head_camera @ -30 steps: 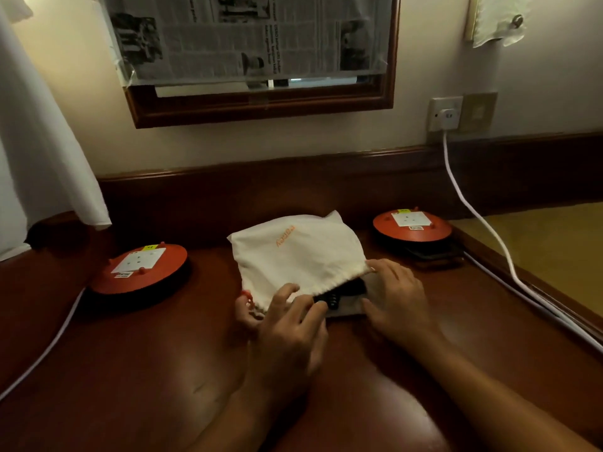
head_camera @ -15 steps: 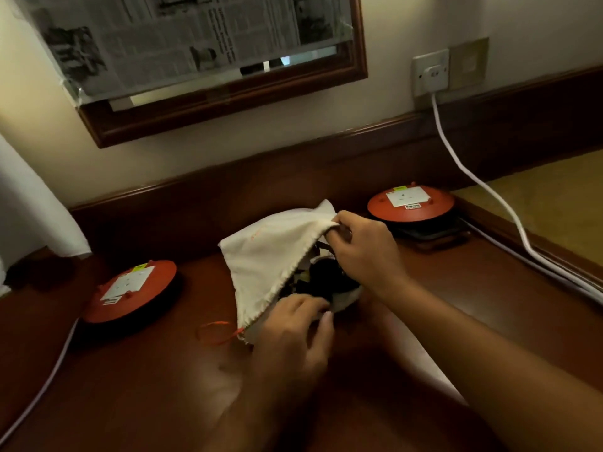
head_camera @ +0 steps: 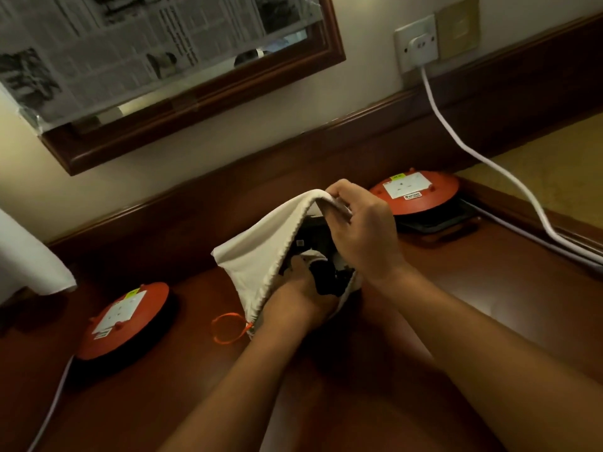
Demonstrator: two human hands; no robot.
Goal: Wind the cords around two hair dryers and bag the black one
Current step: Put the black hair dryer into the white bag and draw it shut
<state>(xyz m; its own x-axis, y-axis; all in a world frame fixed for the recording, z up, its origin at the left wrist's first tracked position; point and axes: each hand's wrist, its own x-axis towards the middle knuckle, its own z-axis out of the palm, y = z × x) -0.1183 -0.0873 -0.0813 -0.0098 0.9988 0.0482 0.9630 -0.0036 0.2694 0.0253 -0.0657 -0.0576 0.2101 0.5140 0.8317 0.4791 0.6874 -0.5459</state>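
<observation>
lifted higher, right grip (head_camera: 359, 233) pinches bag (head_camera: 261, 252) rim above black dryer (head_camera: 328, 283); left grip (head_camera: 300, 290) inside mouth, closure cannot be told.

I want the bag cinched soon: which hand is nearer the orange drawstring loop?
Left. The left hand reaches into the bag right beside the drawstring loop; the right hand pinches the bag's top edge, farther away.

Dim, warm indoor light; soft glare on the polished surface (head_camera: 489, 288) (a pale sheen near the forearms); deep shadows under the reels; wide-angle bending at the edges; slight softness throughout.
</observation>
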